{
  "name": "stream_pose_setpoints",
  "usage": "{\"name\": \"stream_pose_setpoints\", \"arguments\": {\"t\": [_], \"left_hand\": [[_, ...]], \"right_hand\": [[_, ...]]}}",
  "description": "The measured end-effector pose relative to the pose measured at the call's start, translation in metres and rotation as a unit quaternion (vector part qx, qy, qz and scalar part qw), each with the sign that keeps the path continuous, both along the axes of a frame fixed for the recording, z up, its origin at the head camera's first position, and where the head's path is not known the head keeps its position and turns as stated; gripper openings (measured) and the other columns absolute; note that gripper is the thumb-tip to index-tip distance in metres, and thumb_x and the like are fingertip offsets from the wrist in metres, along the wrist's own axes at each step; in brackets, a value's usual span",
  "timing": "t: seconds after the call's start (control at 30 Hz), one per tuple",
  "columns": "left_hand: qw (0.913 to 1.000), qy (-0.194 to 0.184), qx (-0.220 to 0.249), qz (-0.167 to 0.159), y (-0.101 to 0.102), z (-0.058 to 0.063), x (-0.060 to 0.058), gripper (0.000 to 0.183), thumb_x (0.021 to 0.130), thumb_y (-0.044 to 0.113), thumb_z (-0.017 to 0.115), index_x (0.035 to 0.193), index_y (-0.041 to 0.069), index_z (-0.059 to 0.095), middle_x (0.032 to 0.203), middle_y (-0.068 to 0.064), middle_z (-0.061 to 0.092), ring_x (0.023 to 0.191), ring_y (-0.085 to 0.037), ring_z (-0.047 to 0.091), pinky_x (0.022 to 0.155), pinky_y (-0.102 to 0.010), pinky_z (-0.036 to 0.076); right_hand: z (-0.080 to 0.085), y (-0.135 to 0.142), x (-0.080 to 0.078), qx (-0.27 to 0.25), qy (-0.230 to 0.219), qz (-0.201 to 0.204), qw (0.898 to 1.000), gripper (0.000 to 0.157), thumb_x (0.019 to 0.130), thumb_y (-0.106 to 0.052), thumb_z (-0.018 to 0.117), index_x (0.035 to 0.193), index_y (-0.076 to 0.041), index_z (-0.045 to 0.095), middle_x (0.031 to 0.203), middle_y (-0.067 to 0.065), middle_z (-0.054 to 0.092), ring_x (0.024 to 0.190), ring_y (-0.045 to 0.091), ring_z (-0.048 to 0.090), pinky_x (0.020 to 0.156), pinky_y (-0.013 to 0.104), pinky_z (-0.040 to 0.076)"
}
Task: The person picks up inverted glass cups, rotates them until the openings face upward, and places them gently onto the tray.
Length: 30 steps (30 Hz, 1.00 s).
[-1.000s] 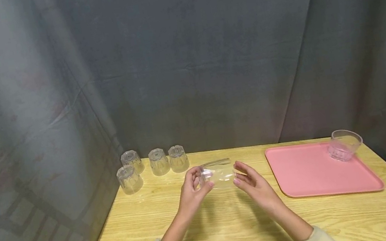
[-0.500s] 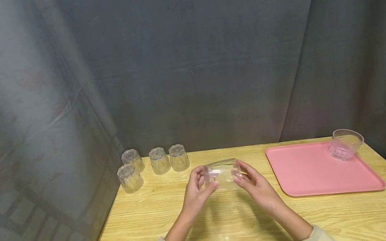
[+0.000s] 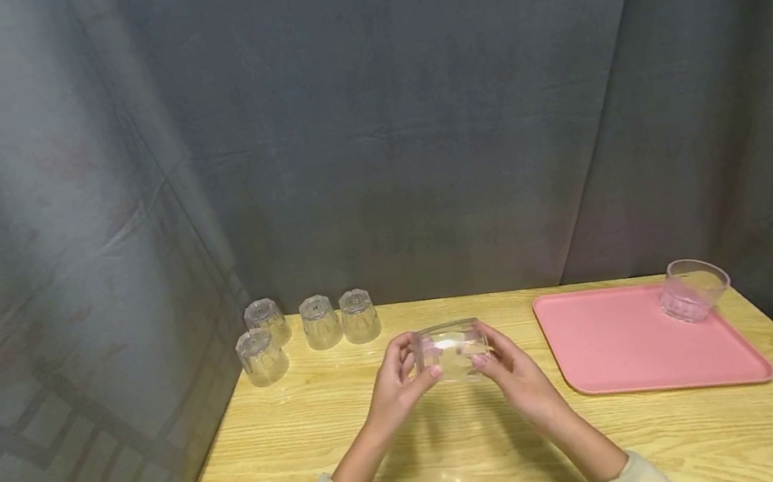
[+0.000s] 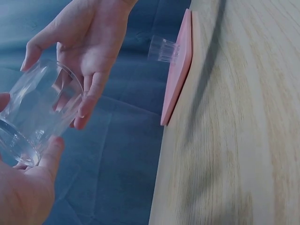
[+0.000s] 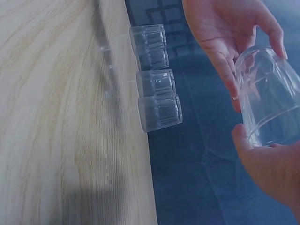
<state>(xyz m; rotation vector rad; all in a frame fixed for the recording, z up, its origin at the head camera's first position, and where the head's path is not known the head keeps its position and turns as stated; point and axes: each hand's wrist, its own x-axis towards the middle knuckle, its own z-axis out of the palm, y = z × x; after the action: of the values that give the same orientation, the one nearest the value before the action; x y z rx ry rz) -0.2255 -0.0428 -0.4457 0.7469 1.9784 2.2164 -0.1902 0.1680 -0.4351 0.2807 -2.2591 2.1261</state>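
Observation:
A clear drinking glass (image 3: 453, 351) lies on its side in the air between my hands, above the middle of the table. My left hand (image 3: 396, 384) grips its left end, thumb in front and fingers behind. At the right end my right hand (image 3: 518, 370) holds it, the thumb on the near side and the fingers behind. In the left wrist view the glass (image 4: 40, 101) has its thick base by the left thumb and its mouth towards the right hand (image 4: 89, 47). The right wrist view shows the same glass (image 5: 268, 89) between both hands.
Several clear glasses (image 3: 320, 323) stand upside down at the table's back left. On the right lies a pink tray (image 3: 623, 343), with one glass (image 3: 690, 290) upright near its back right corner. Grey curtains (image 3: 368, 126) hang behind and beside the wooden table (image 3: 461, 473).
The glass and my left hand have shifted slightly to the right. My right fingers, at the glass's right edge earlier, now overlap its end. The other glasses and the tray stay put.

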Motion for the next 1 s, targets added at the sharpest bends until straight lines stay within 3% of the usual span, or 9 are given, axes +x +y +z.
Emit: {"name": "stream_pose_setpoints", "arguments": {"t": [0.17,0.27,0.37,0.5,0.83,0.9,1.0], "left_hand": [[1.0,-0.004,-0.002,-0.002,0.0,0.0,0.0,0.062,0.092,0.008,0.067,0.144,-0.006,0.035,0.136,-0.027,0.052,0.135,-0.039,0.05,0.094,-0.027,0.054],[1.0,-0.005,-0.004,-0.004,0.0,0.0,-0.001,0.062,0.093,0.008,0.067,0.144,-0.007,0.035,0.136,-0.028,0.052,0.134,-0.04,0.05,0.094,-0.028,0.054],[0.9999,-0.005,-0.009,-0.006,0.0,0.001,-0.001,0.063,0.093,0.007,0.068,0.144,-0.008,0.035,0.137,-0.028,0.051,0.135,-0.041,0.049,0.094,-0.028,0.054],[0.9998,-0.002,-0.016,-0.008,0.001,0.002,-0.001,0.064,0.093,0.008,0.069,0.145,-0.008,0.035,0.139,-0.028,0.051,0.136,-0.042,0.048,0.094,-0.028,0.054],[0.9995,0.014,-0.024,-0.013,0.005,-0.001,-0.004,0.065,0.093,0.013,0.071,0.144,-0.008,0.037,0.141,-0.027,0.052,0.138,-0.042,0.047,0.098,-0.032,0.054],[0.9995,0.014,-0.025,-0.016,0.006,-0.001,-0.004,0.064,0.094,0.014,0.071,0.144,-0.007,0.037,0.142,-0.027,0.051,0.139,-0.042,0.046,0.098,-0.033,0.053],[0.9993,0.011,-0.025,-0.024,0.008,0.0,-0.003,0.064,0.094,0.014,0.072,0.144,-0.006,0.037,0.142,-0.028,0.05,0.139,-0.041,0.045,0.098,-0.032,0.053]], "right_hand": [[0.0,0.001,0.001,0.005,0.005,0.0,1.0,0.064,0.106,-0.018,0.054,0.159,0.0,0.023,0.157,0.025,0.036,0.124,0.029,0.06,0.098,0.017,0.046],[0.0,0.002,0.001,0.005,0.002,0.003,1.0,0.064,0.106,-0.018,0.053,0.159,-0.001,0.023,0.157,0.024,0.036,0.12,0.019,0.063,0.099,0.02,0.047],[-0.001,0.003,0.0,0.004,-0.001,0.001,1.0,0.063,0.106,-0.018,0.054,0.159,-0.001,0.024,0.157,0.022,0.037,0.114,0.009,0.063,0.1,0.026,0.049],[-0.002,0.005,0.0,0.008,-0.002,-0.002,1.0,0.062,0.106,-0.019,0.054,0.159,-0.002,0.026,0.157,0.022,0.037,0.112,0.007,0.062,0.099,0.029,0.05],[-0.003,0.011,0.001,0.011,-0.004,-0.003,1.0,0.064,0.106,-0.019,0.053,0.16,-0.003,0.022,0.159,0.022,0.034,0.113,0.007,0.061,0.097,0.015,0.043],[-0.002,0.012,0.001,0.013,-0.006,-0.002,1.0,0.064,0.106,-0.019,0.053,0.16,-0.003,0.022,0.16,0.022,0.032,0.116,0.009,0.062,0.103,0.021,0.044],[-0.002,0.015,0.001,0.017,-0.006,0.008,1.0,0.065,0.107,-0.021,0.052,0.161,-0.004,0.02,0.163,0.022,0.025,0.127,0.025,0.058,0.116,0.045,0.035]]}}
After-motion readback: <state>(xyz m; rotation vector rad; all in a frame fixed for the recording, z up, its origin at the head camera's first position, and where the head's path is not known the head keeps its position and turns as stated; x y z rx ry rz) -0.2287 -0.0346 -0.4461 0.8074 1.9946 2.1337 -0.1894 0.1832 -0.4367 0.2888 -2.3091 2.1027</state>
